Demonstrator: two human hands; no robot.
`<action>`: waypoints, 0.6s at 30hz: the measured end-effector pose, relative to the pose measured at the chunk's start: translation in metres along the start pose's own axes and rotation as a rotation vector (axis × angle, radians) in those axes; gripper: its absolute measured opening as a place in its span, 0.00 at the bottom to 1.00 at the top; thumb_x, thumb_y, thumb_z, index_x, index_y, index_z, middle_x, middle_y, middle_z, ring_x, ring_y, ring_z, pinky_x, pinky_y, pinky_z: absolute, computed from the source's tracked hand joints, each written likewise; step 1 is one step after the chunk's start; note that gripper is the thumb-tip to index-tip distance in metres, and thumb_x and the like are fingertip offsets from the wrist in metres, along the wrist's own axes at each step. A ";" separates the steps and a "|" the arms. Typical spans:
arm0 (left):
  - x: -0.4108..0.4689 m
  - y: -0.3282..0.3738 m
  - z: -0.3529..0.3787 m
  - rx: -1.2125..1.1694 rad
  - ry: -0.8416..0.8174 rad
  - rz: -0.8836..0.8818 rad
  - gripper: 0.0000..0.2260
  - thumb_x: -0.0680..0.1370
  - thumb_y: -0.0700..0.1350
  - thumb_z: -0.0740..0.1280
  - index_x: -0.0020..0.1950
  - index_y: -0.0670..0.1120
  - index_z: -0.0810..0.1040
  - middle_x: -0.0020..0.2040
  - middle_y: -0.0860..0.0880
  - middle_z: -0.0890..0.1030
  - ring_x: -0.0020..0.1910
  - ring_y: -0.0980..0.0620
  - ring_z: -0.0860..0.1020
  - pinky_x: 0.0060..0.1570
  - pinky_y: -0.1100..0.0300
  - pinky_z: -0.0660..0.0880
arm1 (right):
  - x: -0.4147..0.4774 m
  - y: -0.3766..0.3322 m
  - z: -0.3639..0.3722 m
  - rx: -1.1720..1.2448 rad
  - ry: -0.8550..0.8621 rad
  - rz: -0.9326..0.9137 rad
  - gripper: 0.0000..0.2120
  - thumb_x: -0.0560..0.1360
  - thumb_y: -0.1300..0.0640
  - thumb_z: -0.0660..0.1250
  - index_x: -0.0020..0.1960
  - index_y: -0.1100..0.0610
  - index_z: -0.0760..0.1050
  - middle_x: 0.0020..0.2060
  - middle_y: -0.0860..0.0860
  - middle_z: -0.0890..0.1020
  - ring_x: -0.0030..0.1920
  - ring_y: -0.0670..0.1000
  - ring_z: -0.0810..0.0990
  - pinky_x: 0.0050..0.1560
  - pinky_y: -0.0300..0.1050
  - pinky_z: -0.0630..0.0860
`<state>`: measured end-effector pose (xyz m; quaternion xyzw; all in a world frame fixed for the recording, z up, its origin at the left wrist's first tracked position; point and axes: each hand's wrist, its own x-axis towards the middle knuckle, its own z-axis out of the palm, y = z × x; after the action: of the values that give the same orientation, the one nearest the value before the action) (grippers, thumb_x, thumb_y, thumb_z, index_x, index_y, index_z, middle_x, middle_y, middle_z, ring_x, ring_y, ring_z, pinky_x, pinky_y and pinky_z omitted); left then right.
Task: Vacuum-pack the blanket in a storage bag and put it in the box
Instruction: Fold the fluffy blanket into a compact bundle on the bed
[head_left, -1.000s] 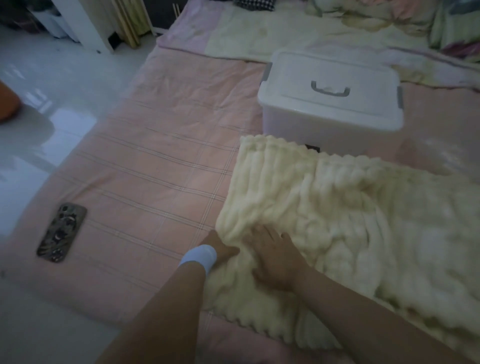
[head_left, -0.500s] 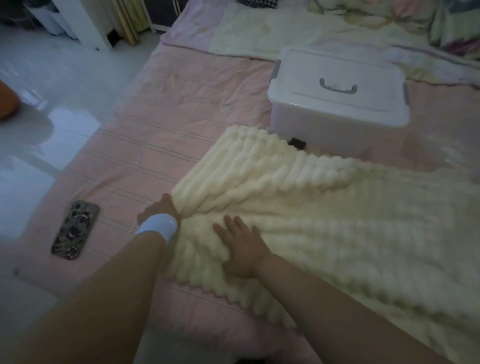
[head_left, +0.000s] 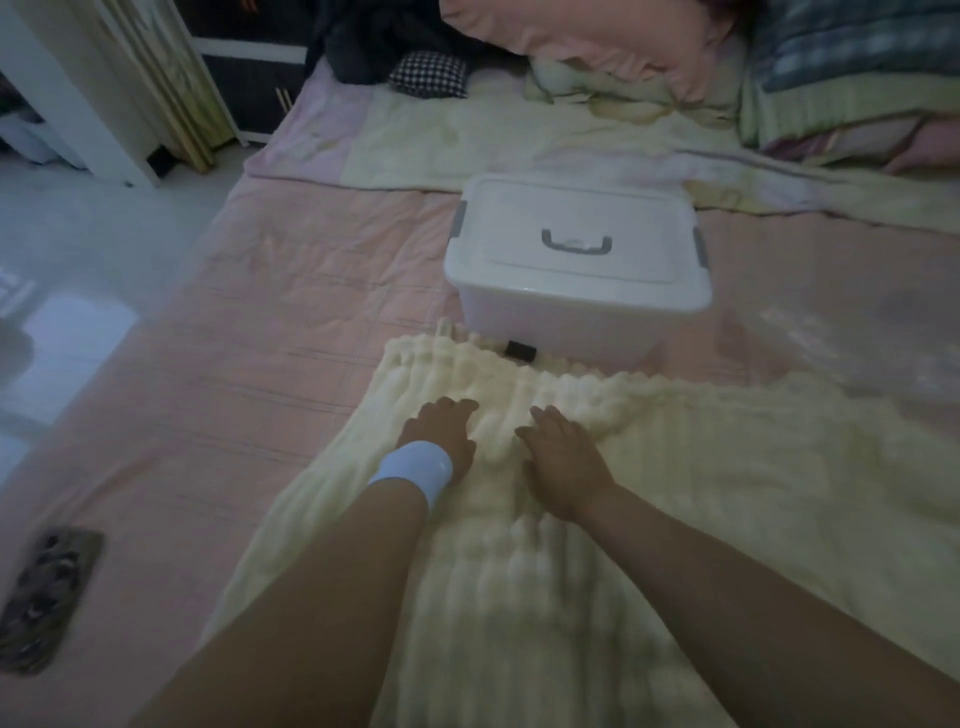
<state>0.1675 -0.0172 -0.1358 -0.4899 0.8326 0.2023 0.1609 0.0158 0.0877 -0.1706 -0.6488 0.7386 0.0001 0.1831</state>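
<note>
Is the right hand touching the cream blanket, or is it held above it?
Touching. The head view shows the right hand lying flat on the blanket, fingers sunk into the pile, no gap.

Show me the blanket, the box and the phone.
blanket (head_left: 701, 519): head view, its ribbed middle.
box (head_left: 571, 270): head view, lid just below the handle.
phone (head_left: 47, 597): head view, middle of its patterned back.
</note>
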 end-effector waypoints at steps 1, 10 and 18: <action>0.012 0.000 -0.003 -0.010 0.000 -0.014 0.25 0.81 0.50 0.60 0.77 0.54 0.56 0.73 0.48 0.63 0.71 0.44 0.62 0.67 0.48 0.64 | 0.014 0.005 -0.004 0.036 0.038 -0.012 0.23 0.82 0.57 0.57 0.76 0.56 0.65 0.79 0.57 0.60 0.80 0.58 0.53 0.78 0.53 0.52; 0.106 -0.061 -0.018 -0.033 0.060 -0.071 0.33 0.81 0.51 0.60 0.78 0.59 0.42 0.80 0.52 0.47 0.78 0.48 0.49 0.75 0.48 0.54 | 0.157 0.000 -0.017 0.264 0.150 -0.059 0.13 0.79 0.59 0.61 0.61 0.61 0.77 0.60 0.58 0.79 0.64 0.59 0.74 0.62 0.53 0.70; 0.164 -0.063 -0.037 0.123 0.117 -0.002 0.26 0.71 0.50 0.72 0.66 0.55 0.69 0.69 0.48 0.66 0.68 0.44 0.65 0.66 0.53 0.62 | 0.205 0.004 0.020 0.111 -0.123 0.152 0.48 0.69 0.44 0.75 0.78 0.56 0.52 0.70 0.56 0.65 0.71 0.60 0.67 0.63 0.57 0.73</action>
<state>0.1433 -0.1860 -0.1920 -0.4911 0.8508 0.1213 0.1420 -0.0009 -0.1038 -0.2458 -0.5785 0.7720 0.0129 0.2632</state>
